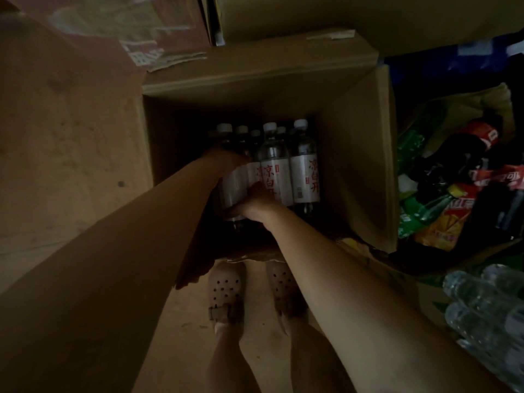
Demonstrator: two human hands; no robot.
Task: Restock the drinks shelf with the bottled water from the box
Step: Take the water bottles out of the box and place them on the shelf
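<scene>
An open cardboard box (pixel 365 154) stands on the floor in front of me. Inside it are several water bottles (pixel 304 168) with white caps and white labels printed in red. Both my arms reach down into the box. My left hand (pixel 226 160) lies over the top left side of the bottle cluster, its fingers mostly hidden behind the bottles. My right hand (pixel 255 202) curls under and around the lower part of the bottles at the near side. The bottles lean toward me, held between the two hands.
A second open box (pixel 459 114) at the right holds green and dark soda bottles and snack packets. A shrink-wrapped pack of clear bottles (pixel 487 302) lies at the lower right. More cartons (pixel 283 15) stack behind. My feet in perforated clogs stand on the bare floor.
</scene>
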